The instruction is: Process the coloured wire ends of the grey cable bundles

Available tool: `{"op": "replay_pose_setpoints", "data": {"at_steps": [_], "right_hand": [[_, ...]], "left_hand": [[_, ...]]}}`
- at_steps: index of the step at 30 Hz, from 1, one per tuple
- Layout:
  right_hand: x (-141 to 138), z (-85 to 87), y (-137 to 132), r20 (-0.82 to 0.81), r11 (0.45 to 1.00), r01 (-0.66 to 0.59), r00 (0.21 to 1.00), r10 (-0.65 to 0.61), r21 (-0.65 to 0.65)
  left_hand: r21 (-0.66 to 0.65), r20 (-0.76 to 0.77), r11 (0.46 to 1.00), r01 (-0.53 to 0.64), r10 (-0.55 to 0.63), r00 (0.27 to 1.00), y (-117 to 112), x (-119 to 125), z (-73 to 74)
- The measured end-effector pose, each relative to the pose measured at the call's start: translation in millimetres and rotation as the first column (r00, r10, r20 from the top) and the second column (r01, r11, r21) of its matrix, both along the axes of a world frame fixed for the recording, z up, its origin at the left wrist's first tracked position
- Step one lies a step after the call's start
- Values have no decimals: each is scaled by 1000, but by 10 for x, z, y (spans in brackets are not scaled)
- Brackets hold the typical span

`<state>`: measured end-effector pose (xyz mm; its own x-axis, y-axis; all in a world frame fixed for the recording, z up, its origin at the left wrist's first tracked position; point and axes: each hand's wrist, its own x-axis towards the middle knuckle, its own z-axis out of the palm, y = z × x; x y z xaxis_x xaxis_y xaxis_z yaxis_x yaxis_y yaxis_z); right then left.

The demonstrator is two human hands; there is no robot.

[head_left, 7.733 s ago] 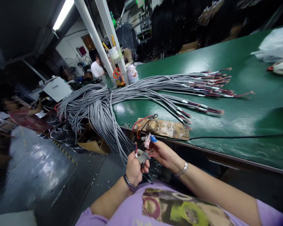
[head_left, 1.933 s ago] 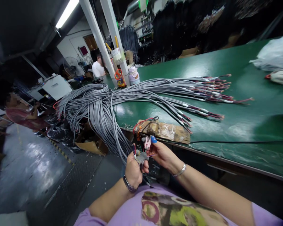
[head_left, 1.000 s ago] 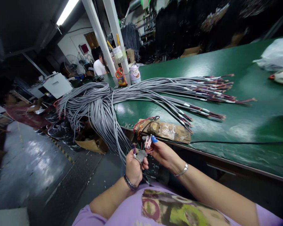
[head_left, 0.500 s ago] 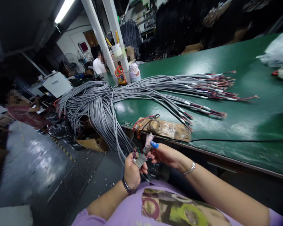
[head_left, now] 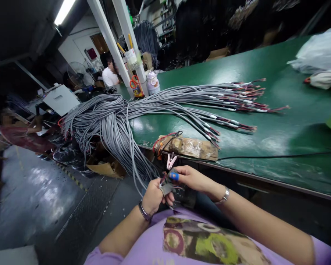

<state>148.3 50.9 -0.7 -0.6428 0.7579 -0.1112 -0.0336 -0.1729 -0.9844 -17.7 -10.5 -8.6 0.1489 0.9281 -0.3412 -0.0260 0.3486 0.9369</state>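
My left hand is closed round the end of a grey cable, whose thin coloured wires stick out above the fist. My right hand meets it from the right, fingers pinched on those wire ends; a blue tip covers one finger. A small pale pink clip stands up just above the two hands, and I cannot tell whether the right hand grips it. Both hands hover below the near edge of the green table. The held cable runs up into the big grey cable bundle.
The bundle drapes from the table to the floor at left; its stripped red ends fan out on the green top. A taped wooden block with red wires lies at the table edge. A black cord, white bags, scissors holder and seated people farther left.
My right hand has moved down onto the wire ends in my left fist, and the pink clip now stands above the fingers. The view has shifted slightly.
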Motion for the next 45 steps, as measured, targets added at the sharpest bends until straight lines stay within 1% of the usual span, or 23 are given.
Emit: {"op": "replay_pose_setpoints", "data": {"at_steps": [2, 4, 5, 7, 9, 11, 13, 15, 16, 17, 18, 19, 21, 22, 24, 26, 29, 33, 37, 45], "right_hand": [[50, -55, -35, -45, 988, 84, 995, -91, -129], [63, -128, -103, -75, 957, 122, 986, -147, -263], [48, -166, -151, -88, 946, 130, 983, -163, -295], [-25, -228, -265, -119, 946, 164, 972, -203, -281], [-119, -257, -369, -195, 946, 216, 944, -265, -241], [-180, -252, -420, -277, 946, 218, 919, -281, -238], [-178, -226, -395, -269, 961, 195, 932, -244, -198], [-127, -198, -306, -163, 986, 146, 974, -158, -85], [-97, -186, -250, -94, 994, 110, 989, -111, -17], [-72, -176, -192, -29, 996, 74, 997, -73, 43], [-55, -167, -140, 22, 995, 48, 999, -50, 87], [-49, -156, -96, 50, 993, 37, 998, -43, 113], [-67, -128, -43, 39, 992, 52, 998, -57, 111], [-88, -109, -34, 10, 994, 71, 997, -72, 87], [-138, -66, -42, -53, 995, 100, 994, -99, 26], [-185, -27, -69, -104, 995, 90, 990, -93, -32], [-231, -8, -102, -147, 994, 73, 985, -85, -81], [-243, -55, -118, -117, 980, 172, 976, -183, -97], [-222, -106, -143, -81, 973, 213, 972, -220, -88], [-192, -143, -162, -64, 973, 212, 974, -218, -90]], "left_hand": [[23, 54, 993, -113, 112, 992, 5, 14, -3], [46, 89, 979, -196, 192, 977, 1, 46, -21], [57, 98, 973, -224, 218, 971, -3, 68, -33], [77, 103, 964, -255, 247, 964, -12, 116, -59], [101, 96, 962, -252, 243, 965, -15, 152, -77], [116, 70, 975, -190, 182, 981, -13, 158, -81], [97, 28, 994, -46, 44, 999, -7, 128, -78], [52, -16, 991, 120, -120, 993, -5, 80, -77], [30, -36, 983, 180, -179, 983, -7, 58, -79], [15, -50, 977, 212, -211, 976, -11, 42, -83], [8, -56, 977, 211, -210, 976, -15, 33, -88], [11, -53, 984, 178, -177, 983, -20, 34, -92], [33, -4, 999, 41, -40, 999, -25, 59, -92], [43, 38, 998, -45, 43, 998, -24, 79, -86], [43, 121, 980, -192, 186, 975, -17, 120, -66], [32, 172, 962, -272, 263, 949, -8, 147, -44], [40, 203, 945, -324, 309, 929, -4, 154, -41], [58, 226, 929, -366, 345, 911, -13, 136, -102], [69, 224, 913, -403, 380, 898, -19, 121, -156], [49, 219, 895, -444, 424, 879, -11, 119, -116]]}}
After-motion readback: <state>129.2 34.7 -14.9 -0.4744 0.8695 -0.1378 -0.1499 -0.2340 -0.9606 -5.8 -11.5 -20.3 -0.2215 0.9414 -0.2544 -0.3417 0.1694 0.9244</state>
